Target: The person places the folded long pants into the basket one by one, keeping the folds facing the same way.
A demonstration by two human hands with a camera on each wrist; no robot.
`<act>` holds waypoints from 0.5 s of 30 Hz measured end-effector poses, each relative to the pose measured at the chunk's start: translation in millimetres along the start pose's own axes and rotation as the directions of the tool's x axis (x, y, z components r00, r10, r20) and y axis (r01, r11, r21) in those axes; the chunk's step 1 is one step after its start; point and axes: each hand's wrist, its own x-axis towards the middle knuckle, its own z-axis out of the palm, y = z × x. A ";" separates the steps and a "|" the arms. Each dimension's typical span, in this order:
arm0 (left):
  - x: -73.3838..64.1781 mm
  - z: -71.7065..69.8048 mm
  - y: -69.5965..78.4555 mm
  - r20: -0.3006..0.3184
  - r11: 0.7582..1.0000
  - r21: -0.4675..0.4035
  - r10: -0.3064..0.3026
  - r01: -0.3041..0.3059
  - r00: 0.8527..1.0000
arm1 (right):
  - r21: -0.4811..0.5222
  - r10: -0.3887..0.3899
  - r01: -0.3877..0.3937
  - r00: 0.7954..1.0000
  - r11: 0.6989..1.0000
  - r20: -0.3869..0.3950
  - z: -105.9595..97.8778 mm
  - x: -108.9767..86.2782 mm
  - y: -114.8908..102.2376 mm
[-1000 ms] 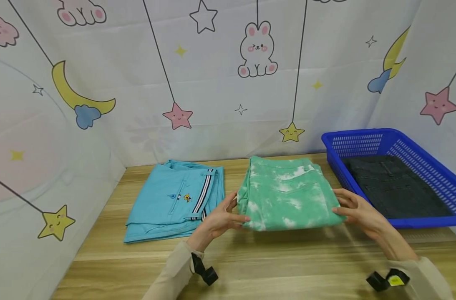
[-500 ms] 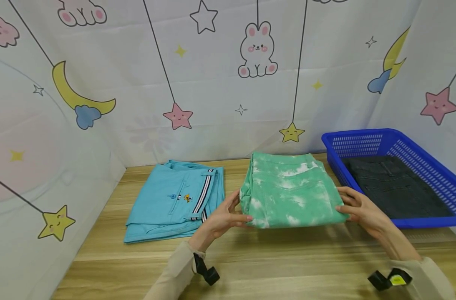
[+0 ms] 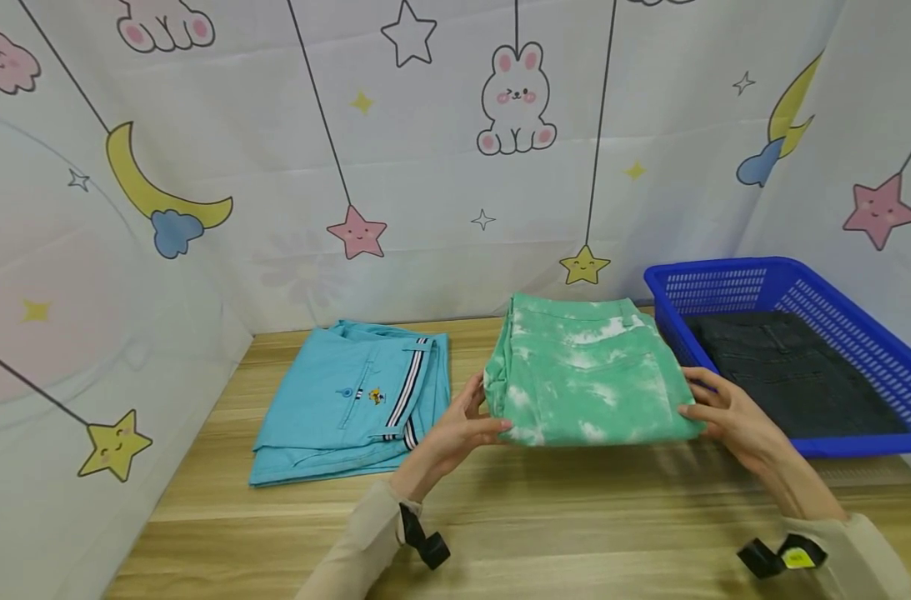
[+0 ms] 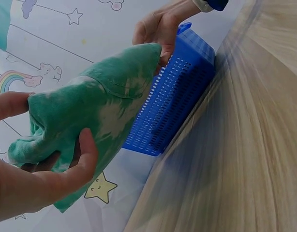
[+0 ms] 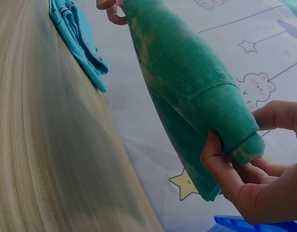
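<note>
Head view shows a person's two hands lifting a folded pair of green-and-white tie-dye pants (image 3: 593, 379) clear of the bench (image 3: 545, 521), with a soft shadow on the wood below. The left hand (image 3: 455, 429) pinches one side of the bundle, thumb against the cloth and other fingers curled around the folded layers. The right hand (image 3: 736, 421) grips the opposite side in much the same way. A pocket seam shows across the upper face of the pants. The left wrist view shows the cloth sagging at one corner, apart from the wood.

On the bench beside the left hand lie folded light-blue pants (image 3: 327, 408), with a striped band and a small embroidered figure near a pocket. Just beyond the right hand stands a blue plastic basket (image 3: 848, 446) with slotted walls; folded black jeans (image 3: 796, 371) lie flat inside. Behind everything hangs a white fabric backdrop (image 3: 425, 150) printed with stars, moons and rabbits. Both wrists wear black straps over beige sleeves (image 3: 353, 537).
</note>
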 end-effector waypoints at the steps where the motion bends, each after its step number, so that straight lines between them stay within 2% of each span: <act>1: 0.2 0.2 -0.1 -0.001 1.000 -0.011 0.002 -0.002 1.000 | 0.001 0.001 -0.001 1.000 1.000 -0.002 0.0 0.0 -0.3; 6: 1.6 1.3 0.0 0.006 0.998 -0.052 0.018 -0.017 1.000 | -0.009 0.002 -0.002 1.000 1.000 -0.016 0.0 -0.1 -2.7; 15: 4.6 7.3 2.8 0.044 0.987 -0.136 0.096 -0.089 0.994 | -0.004 -0.011 0.011 0.999 1.000 -0.045 -2.0 0.7 -7.6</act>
